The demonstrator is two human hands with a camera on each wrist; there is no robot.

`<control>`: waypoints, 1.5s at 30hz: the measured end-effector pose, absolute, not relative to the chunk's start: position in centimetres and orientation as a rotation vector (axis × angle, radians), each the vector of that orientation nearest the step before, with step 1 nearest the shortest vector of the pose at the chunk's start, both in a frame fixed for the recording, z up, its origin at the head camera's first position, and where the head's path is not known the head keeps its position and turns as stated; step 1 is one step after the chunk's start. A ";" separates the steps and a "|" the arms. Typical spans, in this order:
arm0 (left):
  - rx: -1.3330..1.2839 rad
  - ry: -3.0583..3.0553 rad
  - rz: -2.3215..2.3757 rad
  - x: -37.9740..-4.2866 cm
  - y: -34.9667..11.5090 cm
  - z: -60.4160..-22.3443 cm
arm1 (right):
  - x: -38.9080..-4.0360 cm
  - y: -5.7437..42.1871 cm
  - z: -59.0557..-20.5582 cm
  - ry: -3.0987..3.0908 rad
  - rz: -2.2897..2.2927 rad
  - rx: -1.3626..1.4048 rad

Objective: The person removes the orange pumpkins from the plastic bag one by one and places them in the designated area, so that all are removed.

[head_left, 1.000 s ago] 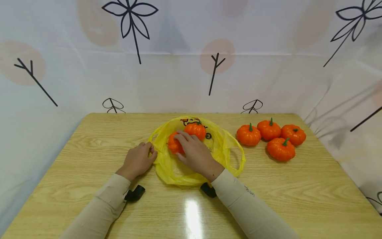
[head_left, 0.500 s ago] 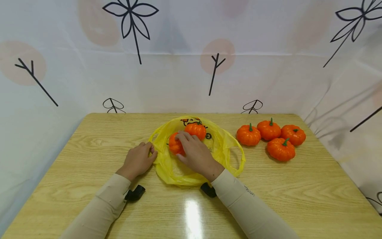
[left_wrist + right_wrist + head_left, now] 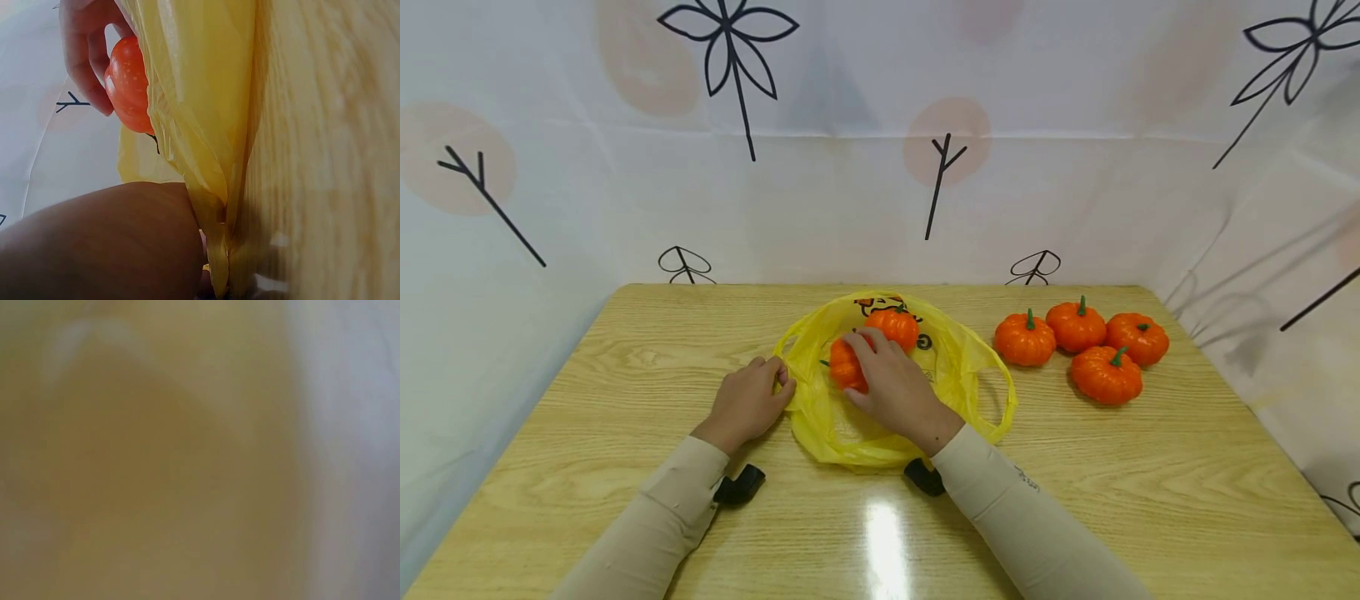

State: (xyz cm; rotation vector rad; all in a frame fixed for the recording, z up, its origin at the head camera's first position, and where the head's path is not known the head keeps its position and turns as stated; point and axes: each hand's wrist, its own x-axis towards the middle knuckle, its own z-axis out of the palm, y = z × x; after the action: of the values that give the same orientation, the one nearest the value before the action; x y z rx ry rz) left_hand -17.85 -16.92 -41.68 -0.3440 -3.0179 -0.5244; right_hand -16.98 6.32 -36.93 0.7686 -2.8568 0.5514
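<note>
A yellow plastic bag [image 3: 823, 442] lies spread with its mouth up in the middle of the table. My left hand [image 3: 747, 404] pinches its left edge near a handle loop; in the left wrist view the bag's film [image 3: 200, 75] runs down to that hand [image 3: 106, 237]. Inside the mouth, my right hand [image 3: 901, 393] grips a small orange pumpkin [image 3: 842, 365], fingers over its top and thumb at the near side. Its green stem points left. Just behind it in the bag sits another orange pumpkin [image 3: 898, 327]. Yellow blur fills most of the right wrist view.
Several more orange pumpkins [image 3: 1105, 377] with green stems stand grouped on the right of the wooden table [image 3: 647, 367]. A patterned white cloth [image 3: 835, 208] hangs behind the table. A black wrist-camera mount [image 3: 740, 485] sits beside the left sleeve.
The gripped pumpkin has shifted slightly to the right and turned, showing more of its stem on the left. My right fingers have moved a little with it; the left hand stays put.
</note>
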 end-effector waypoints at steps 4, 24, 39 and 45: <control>-0.346 -3.015 -0.525 -17.8 -16.9 -41.7 | -16.9 6.4 -36.8 -2.873 0.557 0.750; -0.351 -3.011 -0.535 -17.8 -16.8 -41.5 | -16.6 7.4 -36.6 -2.922 0.661 0.690; -0.359 -3.006 -0.532 -17.6 -16.8 -41.5 | -15.9 8.6 -36.9 -2.975 0.800 0.680; -0.361 -3.005 -0.524 -17.6 -16.8 -41.4 | -15.8 8.8 -36.8 -2.978 0.819 0.719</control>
State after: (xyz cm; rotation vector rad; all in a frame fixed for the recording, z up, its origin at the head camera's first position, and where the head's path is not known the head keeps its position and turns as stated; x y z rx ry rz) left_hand -17.57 -16.76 -41.36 -0.3610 -3.0046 -0.5240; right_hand -15.76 8.81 -36.77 0.7185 -2.9781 0.8192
